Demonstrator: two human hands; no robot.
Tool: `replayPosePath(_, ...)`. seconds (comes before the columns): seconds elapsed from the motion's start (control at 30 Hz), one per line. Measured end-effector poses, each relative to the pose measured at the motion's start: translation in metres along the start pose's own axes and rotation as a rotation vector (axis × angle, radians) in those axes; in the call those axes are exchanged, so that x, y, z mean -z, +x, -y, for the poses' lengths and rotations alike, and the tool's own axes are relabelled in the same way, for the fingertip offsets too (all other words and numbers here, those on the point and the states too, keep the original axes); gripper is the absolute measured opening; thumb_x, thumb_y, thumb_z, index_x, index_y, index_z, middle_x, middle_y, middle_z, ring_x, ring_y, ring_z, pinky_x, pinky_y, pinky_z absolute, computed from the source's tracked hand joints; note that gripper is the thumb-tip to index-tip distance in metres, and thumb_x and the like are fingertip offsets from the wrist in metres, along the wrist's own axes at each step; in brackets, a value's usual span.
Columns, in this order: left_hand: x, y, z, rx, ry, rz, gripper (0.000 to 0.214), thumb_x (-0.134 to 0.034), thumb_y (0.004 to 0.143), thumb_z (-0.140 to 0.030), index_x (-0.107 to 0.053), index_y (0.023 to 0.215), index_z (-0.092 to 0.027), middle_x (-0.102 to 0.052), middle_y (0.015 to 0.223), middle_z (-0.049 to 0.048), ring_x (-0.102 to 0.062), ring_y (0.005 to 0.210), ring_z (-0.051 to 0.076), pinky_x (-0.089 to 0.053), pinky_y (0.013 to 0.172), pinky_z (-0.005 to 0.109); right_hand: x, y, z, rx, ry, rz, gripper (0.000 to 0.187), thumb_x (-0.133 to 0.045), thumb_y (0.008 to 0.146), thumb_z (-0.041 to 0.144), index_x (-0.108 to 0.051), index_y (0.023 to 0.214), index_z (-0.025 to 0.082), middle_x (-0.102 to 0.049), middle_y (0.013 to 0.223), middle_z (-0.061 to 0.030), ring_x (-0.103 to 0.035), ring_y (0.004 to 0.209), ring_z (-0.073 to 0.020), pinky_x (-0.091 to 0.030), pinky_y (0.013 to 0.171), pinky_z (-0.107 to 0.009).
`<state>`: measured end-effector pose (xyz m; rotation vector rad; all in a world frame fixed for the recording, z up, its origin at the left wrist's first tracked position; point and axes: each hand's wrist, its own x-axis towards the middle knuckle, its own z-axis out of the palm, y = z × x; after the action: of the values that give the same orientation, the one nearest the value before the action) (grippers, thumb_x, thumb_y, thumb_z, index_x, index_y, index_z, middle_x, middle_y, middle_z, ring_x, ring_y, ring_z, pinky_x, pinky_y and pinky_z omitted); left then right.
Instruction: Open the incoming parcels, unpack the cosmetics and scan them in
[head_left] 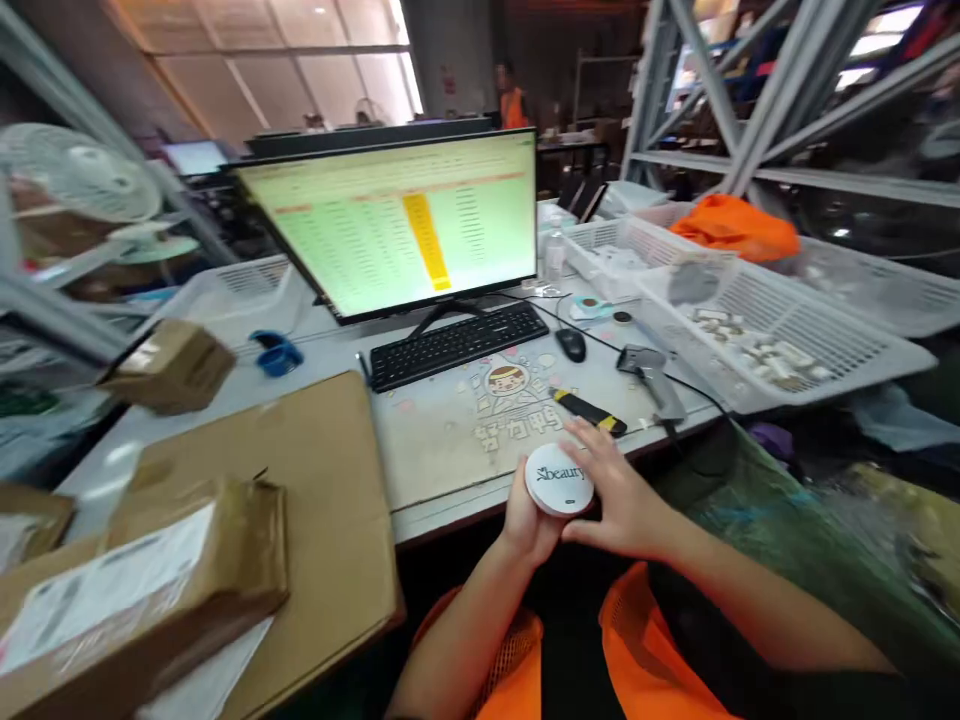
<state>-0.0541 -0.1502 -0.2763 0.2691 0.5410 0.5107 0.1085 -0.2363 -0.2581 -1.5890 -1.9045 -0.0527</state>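
A round white case (559,480) with dark "beauty" lettering on its top is held in front of my body, just past the table's front edge. My left hand (525,520) cups it from the left and below, its fingers partly hidden by the case. On the other side, my right hand (611,495) closes around the right edge, thumb low and fingers across the upper rim. Just beyond my hands lies a black and yellow utility knife (589,411) on the printed desk mat (442,440). A barcode scanner (651,380) rests to its right.
A monitor (405,220), keyboard (459,345) and mouse (571,345) stand behind. Taped cardboard parcels (247,550) lie on a large flat carton (337,480) at left, near a blue tape dispenser (276,354). White plastic baskets (847,345) with small items line the right.
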Motion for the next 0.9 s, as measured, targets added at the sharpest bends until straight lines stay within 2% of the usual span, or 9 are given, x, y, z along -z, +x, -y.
replayPosePath(0.1, 0.008, -0.007, -0.009, -0.101, -0.02, -0.057, 0.059, -0.035, 0.112, -0.051, -0.075, 0.124, -0.01, -0.08, 0.119, 0.0181, -0.075, 0.115, 0.032, -0.058, 0.109, 0.047, -0.022, 0.017, 0.011, 0.106, -0.028, 0.099, 0.115, -0.087, 0.079, 0.07, -0.036, 0.171, 0.024, -0.029, 0.177, -0.0258, -0.021, 0.166, -0.0498, -0.02, 0.123, -0.086)
replayPosePath(0.17, 0.02, -0.016, -0.022, -0.106, -0.023, -0.072, 0.06, -0.035, 0.111, -0.053, -0.074, 0.125, -0.01, -0.079, 0.114, 0.0189, -0.077, 0.104, 0.033, -0.062, 0.098, 0.051, -0.025, 0.028, 0.004, 0.106, -0.03, 0.112, 0.111, -0.085, 0.083, 0.066, -0.033, 0.172, 0.026, -0.03, 0.177, -0.0251, -0.02, 0.167, -0.0483, -0.019, 0.122, -0.087)
replayPosePath(0.23, 0.031, -0.025, -0.035, -0.089, -0.029, -0.09, 0.061, -0.035, 0.11, -0.056, -0.073, 0.127, -0.011, -0.079, 0.111, 0.0193, -0.078, 0.093, 0.034, -0.065, 0.079, 0.049, -0.026, 0.039, -0.006, 0.078, -0.019, 0.091, 0.093, -0.075, 0.096, 0.055, -0.03, 0.173, 0.028, -0.036, 0.174, -0.023, -0.023, 0.167, -0.0444, -0.02, 0.124, -0.085)
replayPosePath(0.3, 0.035, -0.029, -0.043, -0.12, -0.051, -0.116, 0.062, -0.036, 0.109, -0.059, -0.071, 0.13, -0.013, -0.079, 0.112, 0.0192, -0.078, 0.096, 0.035, -0.064, 0.075, 0.046, -0.029, 0.05, -0.007, 0.058, 0.027, 0.077, 0.084, -0.067, 0.102, 0.049, -0.028, 0.174, 0.027, -0.042, 0.172, -0.0228, -0.029, 0.165, -0.0423, -0.022, 0.125, -0.082)
replayPosePath(0.43, 0.021, -0.022, -0.042, -0.34, -0.113, -0.201, 0.058, -0.035, 0.111, -0.052, -0.074, 0.13, -0.013, -0.078, 0.126, 0.0159, -0.073, 0.125, 0.03, -0.057, 0.11, 0.043, -0.044, 0.067, 0.02, 0.128, 0.151, 0.195, 0.108, -0.081, 0.087, 0.067, -0.035, 0.171, 0.018, -0.047, 0.166, -0.0275, -0.046, 0.154, -0.0461, -0.035, 0.124, -0.077)
replayPosePath(0.5, 0.012, -0.018, -0.041, -0.362, -0.092, -0.209, 0.055, -0.037, 0.11, -0.05, -0.076, 0.125, -0.013, -0.079, 0.127, 0.015, -0.069, 0.132, 0.03, -0.051, 0.119, 0.041, -0.047, 0.073, 0.032, 0.147, 0.167, 0.198, 0.108, -0.086, 0.082, 0.066, -0.043, 0.167, 0.017, -0.055, 0.158, -0.0272, -0.056, 0.144, -0.044, -0.045, 0.121, -0.069)
replayPosePath(0.63, 0.01, -0.019, -0.044, -0.222, 0.001, -0.111, 0.046, -0.055, 0.104, -0.051, -0.077, 0.116, -0.013, -0.081, 0.118, 0.0146, -0.07, 0.13, 0.034, -0.052, 0.12, 0.045, -0.031, 0.076, 0.03, 0.333, 0.201, 0.223, 0.101, -0.09, 0.081, 0.054, -0.047, 0.166, 0.02, -0.057, 0.156, -0.0243, -0.058, 0.143, -0.0391, -0.052, 0.118, -0.058)
replayPosePath(0.73, 0.012, -0.022, -0.045, -0.081, 0.064, -0.028, 0.037, -0.063, 0.101, -0.047, -0.077, 0.113, -0.014, -0.081, 0.113, 0.0132, -0.072, 0.127, 0.035, -0.055, 0.116, 0.046, -0.012, 0.073, 0.024, 0.462, 0.215, 0.304, 0.094, -0.086, 0.083, 0.038, -0.046, 0.167, 0.022, -0.056, 0.16, -0.0221, -0.054, 0.148, -0.0377, -0.047, 0.122, -0.058)
replayPosePath(0.9, 0.012, -0.018, -0.04, 0.074, 0.076, 0.109, 0.04, -0.062, 0.103, -0.045, -0.076, 0.122, -0.012, -0.079, 0.121, 0.0144, -0.07, 0.13, 0.032, -0.055, 0.114, 0.04, 0.005, 0.069, 0.028, 0.542, 0.136, 0.447, 0.078, -0.072, 0.08, 0.019, -0.06, 0.157, 0.023, -0.055, 0.161, -0.0195, -0.049, 0.152, -0.0396, -0.047, 0.122, -0.059)
